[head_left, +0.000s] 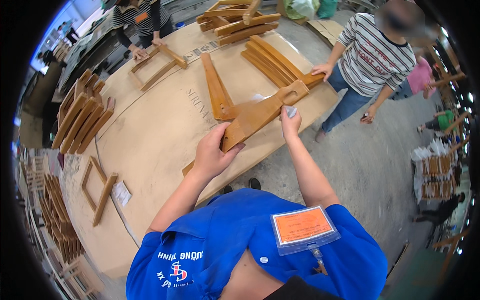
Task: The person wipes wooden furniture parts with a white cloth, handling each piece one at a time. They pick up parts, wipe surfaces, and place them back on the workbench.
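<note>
My left hand (pixel 212 152) is wrapped round the near end of a brown varnished wooden furniture part (pixel 255 120), which slants up and away to the right over the table. At its far end a slot is cut through the wood. My right hand (pixel 292 125) pinches a small folded grey-white sheet (pixel 290 111) against or close beside the part's right edge; whether it touches I cannot tell. Just beyond lies a V-shaped wooden leg piece (pixel 216 87). Several curved wooden pieces (pixel 272 60) lie stacked past the held part's far end.
The table (pixel 150 112) is covered in brown board. Stacked wooden frames (pixel 82 115) stand at its left, others (pixel 237 22) at the back. A co-worker at far left handles a wooden frame (pixel 160 70). Another co-worker (pixel 372 55) stands at the right edge, one hand on the wood.
</note>
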### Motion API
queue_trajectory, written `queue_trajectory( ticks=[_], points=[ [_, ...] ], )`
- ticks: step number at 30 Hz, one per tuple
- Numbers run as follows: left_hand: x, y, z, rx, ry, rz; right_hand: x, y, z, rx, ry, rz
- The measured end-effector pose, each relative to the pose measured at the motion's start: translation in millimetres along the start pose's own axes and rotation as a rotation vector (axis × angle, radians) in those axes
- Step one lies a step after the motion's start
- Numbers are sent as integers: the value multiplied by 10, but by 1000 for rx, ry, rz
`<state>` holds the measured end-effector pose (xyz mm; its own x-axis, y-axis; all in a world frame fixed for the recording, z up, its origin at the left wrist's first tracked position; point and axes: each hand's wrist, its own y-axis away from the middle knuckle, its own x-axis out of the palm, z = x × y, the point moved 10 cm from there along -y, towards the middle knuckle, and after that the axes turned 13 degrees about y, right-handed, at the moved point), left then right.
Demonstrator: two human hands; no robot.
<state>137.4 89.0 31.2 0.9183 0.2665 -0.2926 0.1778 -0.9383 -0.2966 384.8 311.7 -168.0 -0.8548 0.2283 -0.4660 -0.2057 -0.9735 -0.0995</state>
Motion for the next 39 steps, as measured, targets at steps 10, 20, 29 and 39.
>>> queue_trajectory(
  ticks=[10, 20, 29, 39],
  points=[
    [235, -86, 22, -100, -60, -4, 122, -228, -319, -25, -237, 106],
    [32, -68, 27, -69, -20, -135, -813, -1116, 178, -18, -621, -37],
    [-905, 1010, 300, -395, 245, -848, 266, -134, -477, 176, -235, 534],
    [-1296, 1749, 893, -480, 367, -1089, 1261, 1568, -834, 316, 19, 1358]
  ],
)
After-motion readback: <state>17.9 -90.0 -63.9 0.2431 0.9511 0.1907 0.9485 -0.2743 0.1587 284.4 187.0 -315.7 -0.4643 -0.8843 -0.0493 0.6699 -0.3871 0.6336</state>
